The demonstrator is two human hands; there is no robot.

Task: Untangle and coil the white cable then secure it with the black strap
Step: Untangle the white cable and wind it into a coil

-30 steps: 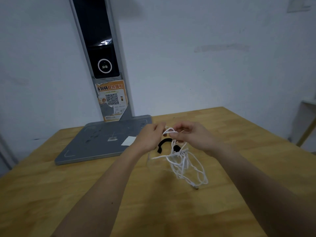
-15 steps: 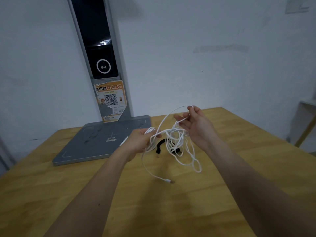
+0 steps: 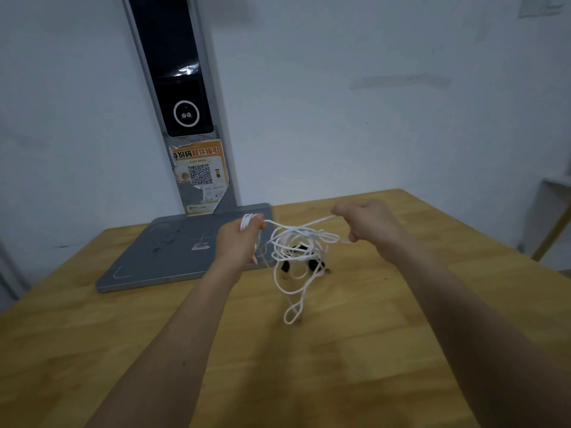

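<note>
- The left hand [image 3: 238,242] and right hand [image 3: 367,223] now sit wider apart than a second ago.
- The white cable [image 3: 296,242] stretches between them, its tangle looser.
- One loop hangs lower, reaching the wooden table [image 3: 355,350].

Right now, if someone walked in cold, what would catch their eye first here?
First, the tangled white cable strung in loose loops between the two hands, the left hand gripping one bunch, the right hand pulling a strand. Behind it, the black strap lies on the wooden table; a grey stand with an orange QR sticker rises at back left.
</note>
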